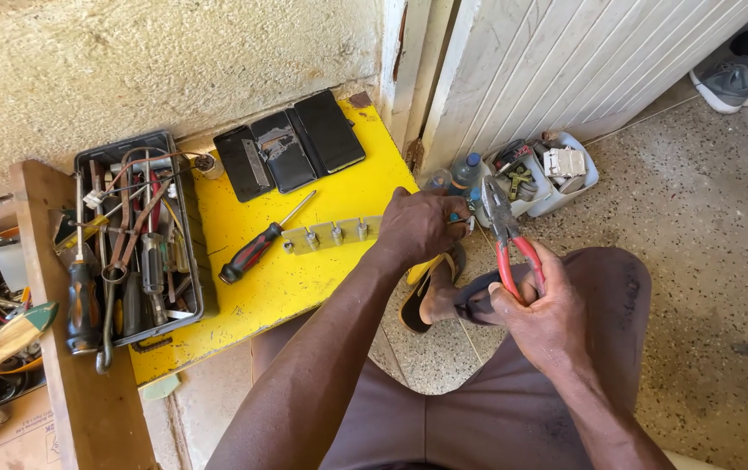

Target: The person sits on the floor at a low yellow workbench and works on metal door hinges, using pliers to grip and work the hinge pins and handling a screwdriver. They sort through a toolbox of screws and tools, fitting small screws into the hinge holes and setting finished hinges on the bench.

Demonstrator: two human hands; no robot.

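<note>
The right hand (pixel 541 315) is closed around the red handles of the pliers (pixel 507 237), held above the knee with the metal nose pointing away from the body. The pliers look heavy and stiff, and the coated handles seem the safe place to take them, not the jaws. The left hand (pixel 419 224) is closed on the right end of a pale metal strip (pixel 332 235) with small screws standing on it; its grip pinches that end, which lies on the yellow surface (pixel 269 287). The strip seems light, thin and easy to bend. A red and black screwdriver (pixel 261 244) lies just beside it. Further away stand a tool tray (pixel 184 287) and three dark flat panels (pixel 291 148). What the left fingers hold beneath is hidden.
</note>
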